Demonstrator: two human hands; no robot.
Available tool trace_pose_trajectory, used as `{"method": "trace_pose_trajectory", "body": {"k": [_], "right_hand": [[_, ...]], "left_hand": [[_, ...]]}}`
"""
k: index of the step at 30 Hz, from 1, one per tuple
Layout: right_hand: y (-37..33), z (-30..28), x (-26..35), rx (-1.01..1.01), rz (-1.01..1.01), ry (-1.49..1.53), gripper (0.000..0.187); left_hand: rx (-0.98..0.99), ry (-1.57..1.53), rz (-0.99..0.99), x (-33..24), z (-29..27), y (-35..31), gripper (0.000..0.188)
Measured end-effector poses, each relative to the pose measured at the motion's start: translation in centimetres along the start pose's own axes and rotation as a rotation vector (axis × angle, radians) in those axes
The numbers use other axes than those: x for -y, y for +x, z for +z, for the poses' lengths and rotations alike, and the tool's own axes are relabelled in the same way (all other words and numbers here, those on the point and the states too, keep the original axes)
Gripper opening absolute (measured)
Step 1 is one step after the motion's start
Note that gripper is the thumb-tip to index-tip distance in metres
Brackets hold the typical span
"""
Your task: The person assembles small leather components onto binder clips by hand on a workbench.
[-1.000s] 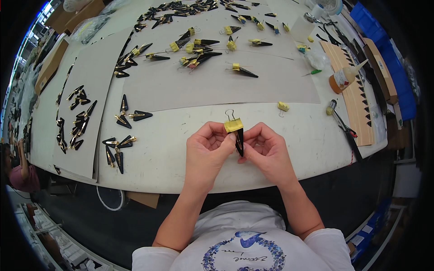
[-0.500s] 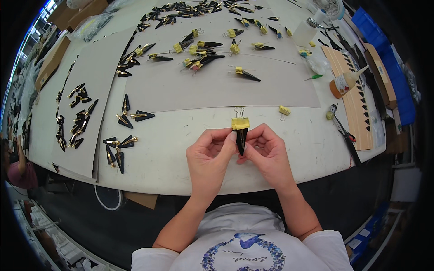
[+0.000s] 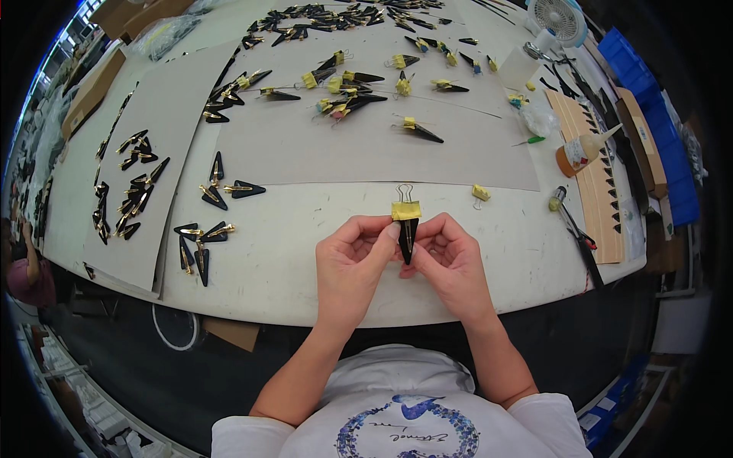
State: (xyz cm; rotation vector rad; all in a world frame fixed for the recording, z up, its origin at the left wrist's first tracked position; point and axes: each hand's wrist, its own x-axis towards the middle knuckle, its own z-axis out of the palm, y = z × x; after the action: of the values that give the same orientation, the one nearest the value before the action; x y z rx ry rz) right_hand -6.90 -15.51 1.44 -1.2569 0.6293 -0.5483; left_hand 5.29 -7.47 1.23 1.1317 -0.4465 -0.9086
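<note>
Between my hands, a black tapered hair clip (image 3: 408, 240) with gold-coloured metal points its narrow tip toward me. A yellow-wrapped binder clip (image 3: 406, 211) is clamped across its wide end, wire handles pointing away. My left hand (image 3: 355, 259) pinches the hair clip's left side with thumb and fingers. At the lower right side, the closed thumb and fingers of my right hand (image 3: 450, 263) hold it near the tip. Part of each hand's fingertips is hidden behind the hair clip. Beyond my right hand lies a loose yellow binder clip (image 3: 480, 193).
Clamped hair clips (image 3: 347, 99) lie on a grey board (image 3: 458, 156); more hair clips (image 3: 202, 248) lie left. To the right are an amber glue bottle (image 3: 578, 153), a small tool (image 3: 559, 198), a wooden strip (image 3: 584, 183), a white bottle (image 3: 521, 65) and a fan (image 3: 556, 21).
The view has shifted slightly. Both hands keep almost the same grip on the hair clip, whose tip sits a little more to the left.
</note>
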Motion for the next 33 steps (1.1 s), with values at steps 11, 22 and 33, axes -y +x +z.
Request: {"method": "trace_pose_trajectory", "body": {"k": [11,22,33], "right_hand": [[-0.2,0.5,0.2,-0.013,0.021,-0.046,0.008],[-0.1,0.6,0.0,-0.007,0.012,-0.001,0.007],[0.0,0.4,0.0,-0.014,0.019,-0.003,0.008]], "left_hand": [[0.035,0.034,-0.044,-0.4,-0.8,0.2,0.012],[0.057,0.010,-0.065,-0.6,-0.5,0.4,0.016],[0.087,0.011,-0.097,-0.7,-1.0,0.5,0.019]]}}
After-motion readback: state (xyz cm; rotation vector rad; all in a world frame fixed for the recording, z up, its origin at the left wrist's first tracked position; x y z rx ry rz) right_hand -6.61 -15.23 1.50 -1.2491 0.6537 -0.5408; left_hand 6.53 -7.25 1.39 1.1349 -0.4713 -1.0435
